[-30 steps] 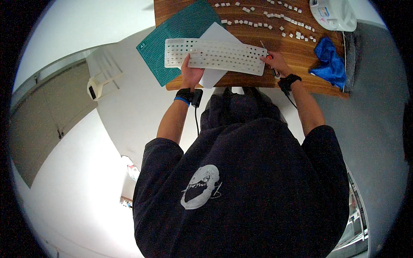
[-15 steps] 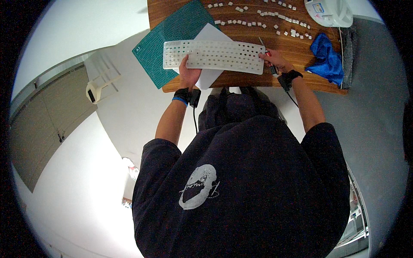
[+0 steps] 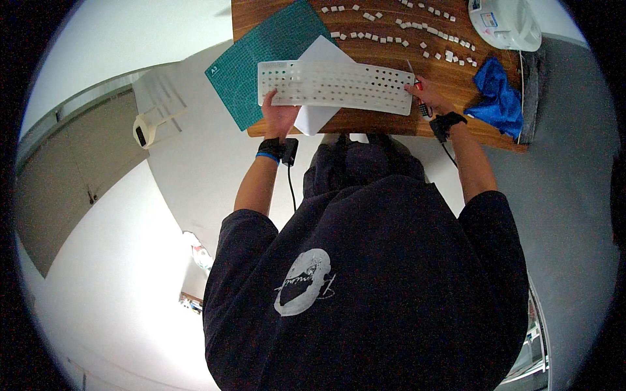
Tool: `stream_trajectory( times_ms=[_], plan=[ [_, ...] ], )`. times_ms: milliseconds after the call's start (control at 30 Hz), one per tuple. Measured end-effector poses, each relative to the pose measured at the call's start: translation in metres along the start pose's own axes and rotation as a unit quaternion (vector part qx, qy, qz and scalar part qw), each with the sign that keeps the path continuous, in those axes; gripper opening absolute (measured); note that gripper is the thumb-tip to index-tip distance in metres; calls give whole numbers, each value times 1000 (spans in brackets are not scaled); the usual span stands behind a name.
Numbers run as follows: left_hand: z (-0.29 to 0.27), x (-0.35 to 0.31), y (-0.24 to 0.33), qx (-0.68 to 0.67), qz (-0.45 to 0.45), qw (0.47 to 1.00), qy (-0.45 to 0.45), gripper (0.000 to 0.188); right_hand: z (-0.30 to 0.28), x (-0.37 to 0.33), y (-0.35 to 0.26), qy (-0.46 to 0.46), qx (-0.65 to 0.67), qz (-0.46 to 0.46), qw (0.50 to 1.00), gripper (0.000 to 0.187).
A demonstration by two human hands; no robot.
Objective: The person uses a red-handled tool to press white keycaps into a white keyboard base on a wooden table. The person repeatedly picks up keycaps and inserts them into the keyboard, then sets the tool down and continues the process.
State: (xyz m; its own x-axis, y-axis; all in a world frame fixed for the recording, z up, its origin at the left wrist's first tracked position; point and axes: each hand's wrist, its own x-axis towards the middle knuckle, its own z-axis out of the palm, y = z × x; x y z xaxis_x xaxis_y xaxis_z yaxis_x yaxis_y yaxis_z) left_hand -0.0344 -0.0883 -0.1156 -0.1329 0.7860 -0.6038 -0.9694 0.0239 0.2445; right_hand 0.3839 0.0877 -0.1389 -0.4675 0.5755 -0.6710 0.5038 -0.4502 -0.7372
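Observation:
A white keyboard (image 3: 336, 86) with its key caps off shows rows of small holes and spans the space between my hands, above the table's near edge. My left hand (image 3: 280, 118) grips its left part from the near side, thumb on top and the other fingers hidden underneath. At the right end, my right hand (image 3: 435, 99) pinches the keyboard's edge. That same hand also keeps a thin tool with a red and black handle (image 3: 423, 106), perhaps a screwdriver, its slim metal shaft pointing away from me. Beneath the keyboard lies a white sheet of paper (image 3: 318, 121).
A green cutting mat (image 3: 251, 75) lies on the left of the brown wooden table (image 3: 368, 121). Loose white key caps (image 3: 430, 29) stand in rows at the far side. On the right are a crumpled blue cloth (image 3: 493, 98) and a white tub (image 3: 505, 26).
My left hand has slid toward the keyboard's left end. The whole table scene has shifted slightly right in the picture, while my right hand keeps the same hold.

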Motion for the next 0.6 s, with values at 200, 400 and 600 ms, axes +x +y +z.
stream_trajectory(
  times_ms=[200,400,600],
  plan=[
    [29,-15,-1,19,7,1000,-9,65,-6,-8,-16,-2,-55,29,998,50],
    [39,-17,1,12,-5,1000,-23,72,-8,-3,-9,22,-37,57,997,50],
    [24,-1,7,44,-7,999,20,49,-20,15,34,59,-52,68,995,44]
  ],
)
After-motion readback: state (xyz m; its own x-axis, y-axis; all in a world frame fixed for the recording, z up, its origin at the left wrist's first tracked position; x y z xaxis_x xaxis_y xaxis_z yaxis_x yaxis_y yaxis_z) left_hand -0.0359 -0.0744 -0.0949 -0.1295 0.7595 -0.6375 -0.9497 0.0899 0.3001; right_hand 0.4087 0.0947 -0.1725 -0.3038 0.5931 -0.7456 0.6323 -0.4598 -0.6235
